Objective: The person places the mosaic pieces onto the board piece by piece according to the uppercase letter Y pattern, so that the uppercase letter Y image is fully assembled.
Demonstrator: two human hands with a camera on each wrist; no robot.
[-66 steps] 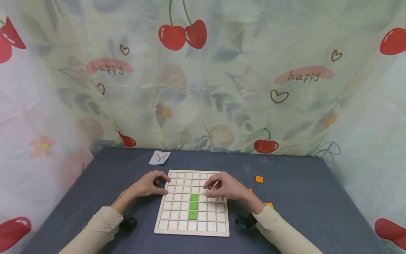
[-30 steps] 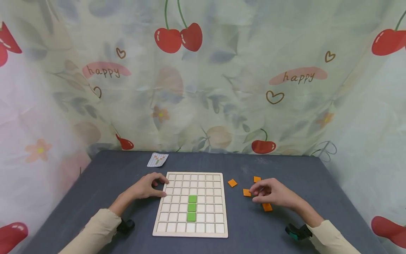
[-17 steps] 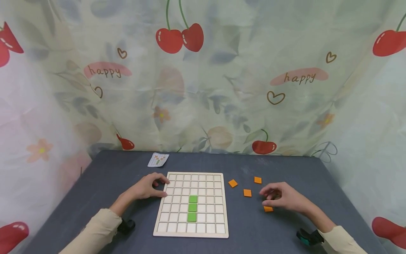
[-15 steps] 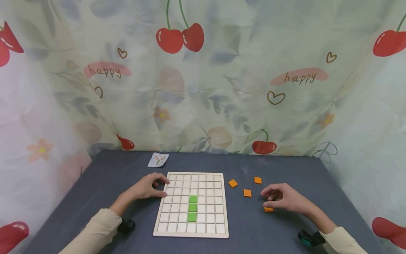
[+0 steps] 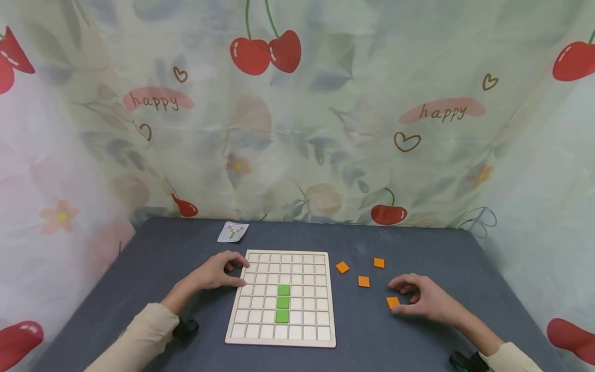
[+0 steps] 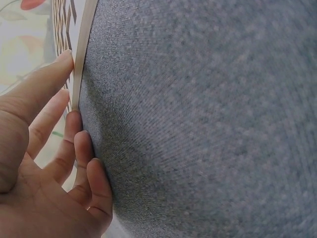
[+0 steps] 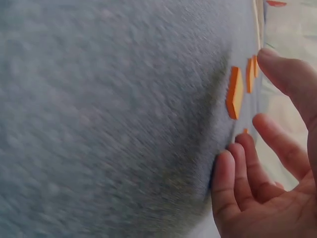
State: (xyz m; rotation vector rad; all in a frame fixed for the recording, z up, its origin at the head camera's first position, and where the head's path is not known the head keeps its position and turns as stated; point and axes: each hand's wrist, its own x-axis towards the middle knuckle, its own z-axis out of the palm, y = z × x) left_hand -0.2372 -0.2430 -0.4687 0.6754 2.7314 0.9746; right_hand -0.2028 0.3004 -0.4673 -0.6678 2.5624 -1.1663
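A pale wooden board (image 5: 307, 323) with a square grid lies on the table, three green tiles (image 5: 283, 303) in one column of it. My left hand (image 5: 218, 271) rests at the board's left edge, thumb and fingertips touching the rim (image 6: 81, 54). My right hand (image 5: 429, 298) is low over the table to the right, its thumb and fingers apart and nothing held between them. Its thumb tip is right at the nearest orange tile (image 5: 392, 303). More orange tiles (image 5: 363, 281) lie between that hand and the board. In the right wrist view, an orange tile (image 7: 235, 93) stands out beyond the fingertips.
A small printed card (image 5: 233, 232) with a coloured grid pattern lies behind the board on the dark table (image 5: 186, 235). A patterned curtain (image 5: 297, 155) with cherries closes off the back and sides. Two further orange tiles (image 5: 342, 267) lie toward the back.
My right hand has left the board's right side, moved right across the orange tiles, and its thumb and fingers have spread apart. My left hand has stayed at the board's edge.
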